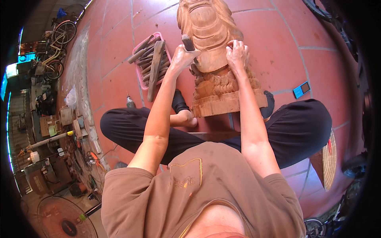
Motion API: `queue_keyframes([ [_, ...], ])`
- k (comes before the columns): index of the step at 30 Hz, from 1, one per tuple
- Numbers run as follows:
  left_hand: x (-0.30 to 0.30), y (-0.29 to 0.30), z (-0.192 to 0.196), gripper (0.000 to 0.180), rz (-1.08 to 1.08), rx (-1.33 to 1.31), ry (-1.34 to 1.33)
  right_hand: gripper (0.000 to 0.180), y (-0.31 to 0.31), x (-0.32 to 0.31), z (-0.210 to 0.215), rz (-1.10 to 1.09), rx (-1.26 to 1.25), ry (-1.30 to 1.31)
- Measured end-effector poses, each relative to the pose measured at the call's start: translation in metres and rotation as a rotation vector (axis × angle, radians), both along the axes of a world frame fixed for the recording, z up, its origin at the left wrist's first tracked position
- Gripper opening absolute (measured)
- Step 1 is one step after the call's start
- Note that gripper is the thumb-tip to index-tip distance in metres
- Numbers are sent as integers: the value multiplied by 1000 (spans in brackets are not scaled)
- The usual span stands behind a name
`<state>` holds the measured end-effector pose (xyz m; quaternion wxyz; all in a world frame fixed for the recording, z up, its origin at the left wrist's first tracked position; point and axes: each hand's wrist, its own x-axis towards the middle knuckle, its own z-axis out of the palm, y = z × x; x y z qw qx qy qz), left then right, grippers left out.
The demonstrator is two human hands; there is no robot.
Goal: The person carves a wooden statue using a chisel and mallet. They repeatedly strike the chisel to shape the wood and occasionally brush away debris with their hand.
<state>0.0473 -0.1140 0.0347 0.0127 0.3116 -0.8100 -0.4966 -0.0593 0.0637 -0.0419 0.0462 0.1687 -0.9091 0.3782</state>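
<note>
Both arms outstretched: left hand (pixel 181 57) grips chisel (pixel 187 42), right hand (pixel 237 53) on carving (pixel 212 47).

Statue (pixel 214 43) was pale tan wood; tray (pixel 139 75) at 10 o'clock pink w/ grey-brown tools (pixel 155 63); floor (pixel 278 47) red tile; trousers (pixel 301 123) black; shirt (pixel 206 190) brown.

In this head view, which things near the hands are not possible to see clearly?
- Tool tip: covered by the left hand; only the tool's handle shows.
- Wooden statue: its top is cut off by the upper edge.
- Right hand: its fingertips curl onto the statue, so any small tool is hidden.
- Pink tray: single chisels too small to distinguish.
</note>
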Motion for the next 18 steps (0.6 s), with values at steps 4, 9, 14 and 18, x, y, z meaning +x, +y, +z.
queue_keyframes([
  [4,-2,-6,-16,20,136,68,142,16,-3,5,4,-6,-37,19],
  [9,2,9,-26,24,124,-150,199,16,-1,2,1,-13,-9,27],
  [14,-3,-3,-15,24,115,-18,85,16,-2,2,3,-3,-10,-16],
  [18,3,-3,-36,22,197,-19,246,16,-4,6,5,38,-41,-10],
])
